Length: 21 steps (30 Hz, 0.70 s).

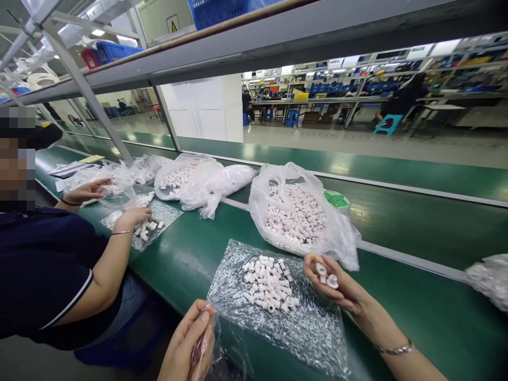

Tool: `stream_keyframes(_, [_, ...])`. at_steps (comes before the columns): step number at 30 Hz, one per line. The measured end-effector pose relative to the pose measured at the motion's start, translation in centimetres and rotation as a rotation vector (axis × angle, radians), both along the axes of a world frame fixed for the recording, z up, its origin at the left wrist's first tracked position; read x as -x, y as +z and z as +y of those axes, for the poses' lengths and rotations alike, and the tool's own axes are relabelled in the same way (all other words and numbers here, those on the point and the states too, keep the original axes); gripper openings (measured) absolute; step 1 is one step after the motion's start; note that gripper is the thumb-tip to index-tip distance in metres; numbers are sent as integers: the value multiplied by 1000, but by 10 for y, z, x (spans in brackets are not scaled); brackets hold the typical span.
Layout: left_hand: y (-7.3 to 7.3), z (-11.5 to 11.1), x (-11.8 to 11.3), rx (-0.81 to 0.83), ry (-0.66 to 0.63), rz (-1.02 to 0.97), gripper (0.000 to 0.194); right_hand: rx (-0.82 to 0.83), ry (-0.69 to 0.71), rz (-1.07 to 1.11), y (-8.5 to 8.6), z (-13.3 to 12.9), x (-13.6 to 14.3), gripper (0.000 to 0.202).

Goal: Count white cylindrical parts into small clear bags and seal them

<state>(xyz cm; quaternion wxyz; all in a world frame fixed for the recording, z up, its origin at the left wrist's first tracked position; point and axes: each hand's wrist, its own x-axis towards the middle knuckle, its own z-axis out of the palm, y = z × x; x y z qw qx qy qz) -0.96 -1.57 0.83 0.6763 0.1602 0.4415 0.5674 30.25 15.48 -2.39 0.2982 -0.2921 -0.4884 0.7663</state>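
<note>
My left hand is closed on a clear plastic bag at the bottom of the view, its fingertips pinched at the near left corner of a crinkled clear sheet. White plastic fittings lie in a loose pile on that sheet. To the right of the pile, my right hand is curled palm up around a few white fittings, above the sheet's far right part. Just behind stands a large open bag full of the same fittings.
A co-worker at the left handles fittings over another clear sheet. More filled bags lie along the green bench. A green packet is behind the large bag, a clear bag at the right edge. A metal shelf runs overhead.
</note>
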Motion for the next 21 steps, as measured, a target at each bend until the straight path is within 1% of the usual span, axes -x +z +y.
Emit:
stream_keyframes(3, [-1, 0, 1, 8, 10, 0, 33, -92, 171, -309, 17, -5, 4, 40])
stream_keyframes(5, [-1, 0, 1, 11, 18, -4, 34, -246, 276, -485, 30, -9, 4, 35])
stream_keyframes(6, [-1, 0, 1, 11, 18, -7, 33, -341, 301, -577, 35, -11, 4, 33])
stream_keyframes(8, [0, 1, 1, 12, 12, -8, 33, -503, 302, -779, 41, -17, 4, 30])
stream_keyframes(10, [1, 2, 0, 9, 10, -7, 32, -569, 302, -941, 39, -23, 7, 30])
stream_keyframes(12, [1, 2, -2, -6, 8, -9, 30, -591, 337, -1019, 34, -27, 11, 28])
stream_keyframes(14, [0, 2, -2, -24, 6, -6, 29, -644, 357, -1066, 28, -28, 14, 22])
stream_keyframes(16, [0, 2, -2, -33, 2, -3, 28, -708, 343, -1130, 26, -26, 14, 18])
stream_keyframes(18, [0, 2, -1, -38, -1, -5, 28, -743, 304, -1184, 34, -26, 12, 20])
stream_keyframes(20, [1, 3, 0, -52, -13, -5, 27, -740, 265, -1155, 51, -31, 12, 26])
stream_keyframes(21, [2, 3, -1, -62, -20, 2, 27, -733, 262, -1107, 61, -36, 15, 29])
